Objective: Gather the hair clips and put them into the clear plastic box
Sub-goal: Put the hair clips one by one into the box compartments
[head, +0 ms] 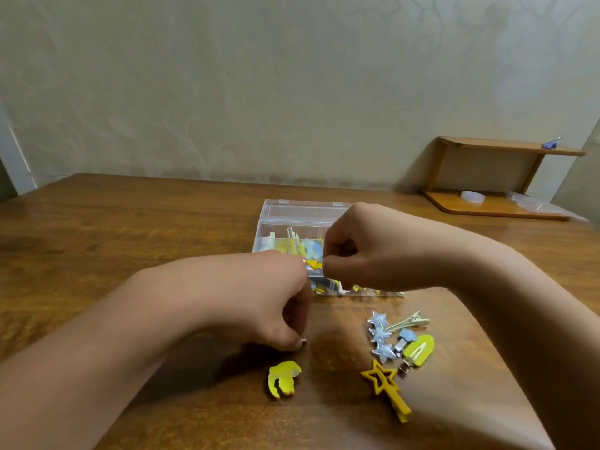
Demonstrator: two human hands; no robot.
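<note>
Both hands, the left hand [276, 297] and right hand [360, 251], have fingers curled, pinching one small clip [314, 265] between them over the open clear plastic box [276, 216] of clips, while more yellow and blue hair clips [399, 342] lie on the brown wooden surface [130, 222] nearby.

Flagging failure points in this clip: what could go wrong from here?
Both hands, left hand and right hand, pinch something small over the clear plastic box; a slipped grip might drop it outside. The left forearm passes near the yellow banana-shaped clip and could sweep it away. The yellow star clip might be overlooked.
</note>
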